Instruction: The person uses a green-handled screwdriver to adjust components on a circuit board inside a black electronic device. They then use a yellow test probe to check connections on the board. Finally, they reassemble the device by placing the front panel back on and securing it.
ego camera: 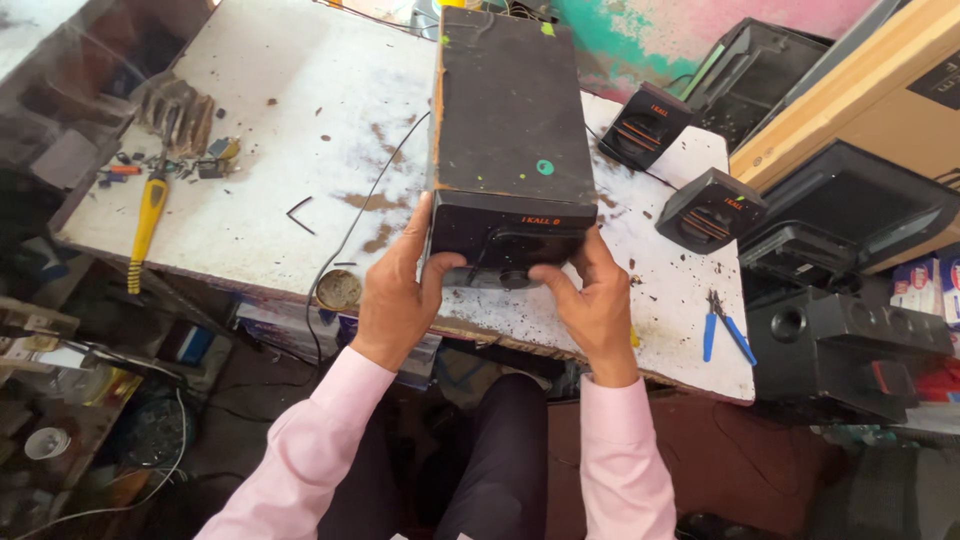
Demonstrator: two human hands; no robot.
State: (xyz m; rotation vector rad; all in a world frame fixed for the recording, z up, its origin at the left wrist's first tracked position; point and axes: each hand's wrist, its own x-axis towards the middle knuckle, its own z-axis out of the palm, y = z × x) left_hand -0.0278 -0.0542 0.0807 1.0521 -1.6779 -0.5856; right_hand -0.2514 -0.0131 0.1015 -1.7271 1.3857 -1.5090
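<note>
A large black speaker box (510,110) lies lengthwise on the worn white workbench (280,90), its control face turned toward me. My left hand (395,295) grips the near left corner, thumb pressed on the front panel. On the near right corner rests my right hand (592,300), its thumb close to a round knob (514,279) low on that panel. Both arms wear pink sleeves. A thin black cable (345,240) runs from the box across the bench and over its front edge.
Two small black satellite speakers (648,125) (712,208) sit on the bench's right side. Blue-handled pliers (722,328) lie near the right front corner, a yellow-handled screwdriver (148,215) and small parts at the left. More black speaker cabinets (850,340) and cardboard boxes (880,100) crowd the right.
</note>
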